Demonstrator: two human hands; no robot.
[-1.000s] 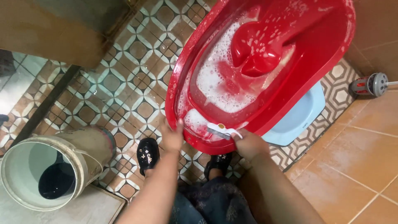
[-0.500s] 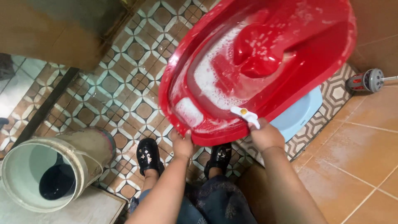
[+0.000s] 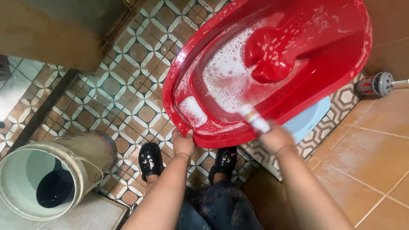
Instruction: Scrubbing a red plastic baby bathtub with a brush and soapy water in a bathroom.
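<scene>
My left hand is clamped on the near rim of the red tub, which sits tilted above the patterned floor, its far end toward the tan wall tiles. My right hand is closed around a white brush that reaches over the tub's near edge into the basin; it is blurred. Suds coat the tub's inside and pool by the raised red hump. A pale blue thing shows just under the tub's near right edge. A white bucket stands at the floor's near left corner, dark water in its bottom. My black sandals stand on the floor below the tub. A grey fitting sits at the right.
</scene>
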